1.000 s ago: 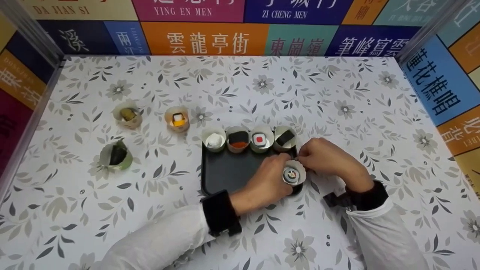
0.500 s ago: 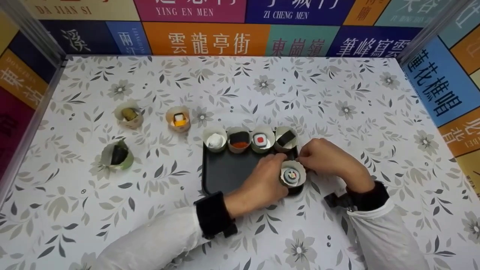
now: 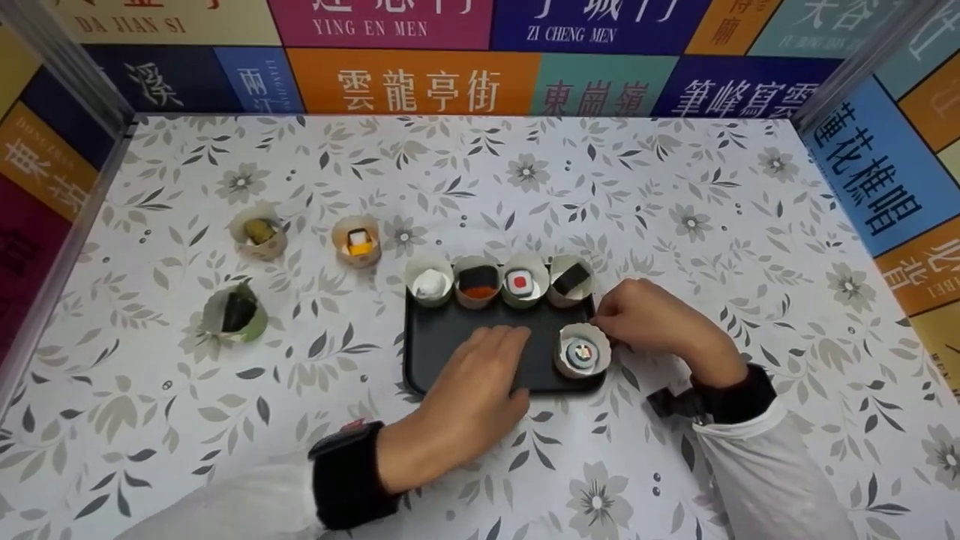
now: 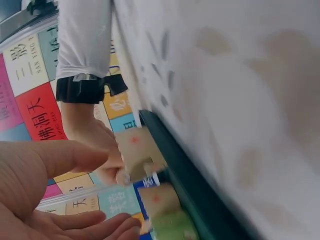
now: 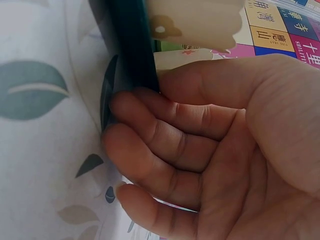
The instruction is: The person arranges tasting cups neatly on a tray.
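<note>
A paper cup [image 3: 583,351] with a round sushi roll in it stands in the front right corner of the black tray [image 3: 442,330]. To its left, over the tray's front part, my left hand [image 3: 476,390] is apart from the cup with fingers extended and nothing in them; the left wrist view shows the gap between thumb and cup [image 4: 137,150]. At the tray's right edge, my right hand [image 3: 660,319] pinches the rim [image 5: 132,45] between thumb and curled fingers. Along the tray's back edge stand several more sushi cups, among them one [image 3: 520,282] with a red-centred roll.
Left of the tray, three cups stand on the floral tablecloth: one with a yellow-and-white piece [image 3: 358,241], one with a brownish-green piece [image 3: 259,232], and a green one with a dark wrap [image 3: 237,311]. Colourful printed panels [image 3: 412,81] wall the table's back and sides.
My left hand has let go of the cup with the round roll and moved left and toward the front. The cup stays in the tray's corner; my right hand has hardly moved.
</note>
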Demonstrator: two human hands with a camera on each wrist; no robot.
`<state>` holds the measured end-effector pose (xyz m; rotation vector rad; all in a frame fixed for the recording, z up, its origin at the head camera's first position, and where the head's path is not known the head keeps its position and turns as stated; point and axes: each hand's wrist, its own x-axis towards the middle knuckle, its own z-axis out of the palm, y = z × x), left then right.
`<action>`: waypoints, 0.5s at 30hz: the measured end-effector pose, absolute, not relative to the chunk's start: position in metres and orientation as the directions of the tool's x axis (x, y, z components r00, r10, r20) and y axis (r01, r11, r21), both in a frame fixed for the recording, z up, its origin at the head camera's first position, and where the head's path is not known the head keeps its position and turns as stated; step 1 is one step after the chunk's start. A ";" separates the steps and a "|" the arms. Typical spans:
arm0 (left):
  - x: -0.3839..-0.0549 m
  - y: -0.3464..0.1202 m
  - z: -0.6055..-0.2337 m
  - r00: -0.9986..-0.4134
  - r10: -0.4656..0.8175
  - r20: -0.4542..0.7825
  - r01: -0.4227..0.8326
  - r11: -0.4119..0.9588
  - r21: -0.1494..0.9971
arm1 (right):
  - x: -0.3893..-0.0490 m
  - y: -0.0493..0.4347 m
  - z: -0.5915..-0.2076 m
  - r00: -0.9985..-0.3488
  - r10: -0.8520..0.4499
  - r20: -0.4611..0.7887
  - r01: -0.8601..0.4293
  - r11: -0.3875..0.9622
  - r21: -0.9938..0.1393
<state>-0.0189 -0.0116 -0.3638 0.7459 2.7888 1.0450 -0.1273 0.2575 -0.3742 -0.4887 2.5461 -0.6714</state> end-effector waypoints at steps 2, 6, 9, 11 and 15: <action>-0.015 -0.027 -0.365 -0.881 0.447 0.156 0.444 0.668 0.597 | -0.128 0.257 -0.374 -0.829 -0.441 -0.344 -0.215 0.819 -0.532; -0.010 -0.059 -0.367 -0.885 0.397 0.243 0.463 0.700 0.544 | -0.127 0.256 -0.374 -0.832 -0.429 -0.352 -0.201 0.824 -0.530; -0.006 -0.084 -0.366 -0.895 0.342 0.286 0.445 0.716 0.538 | -0.127 0.256 -0.373 -0.837 -0.415 -0.357 -0.187 0.829 -0.526; -0.004 -0.099 -0.366 -0.904 0.294 0.312 0.423 0.729 0.538 | -0.127 0.256 -0.373 -0.840 -0.407 -0.360 -0.178 0.832 -0.525; 0.000 -0.129 -0.365 -0.923 0.188 0.337 0.358 0.739 0.570 | -0.127 0.257 -0.373 -0.841 -0.397 -0.368 -0.165 0.835 -0.524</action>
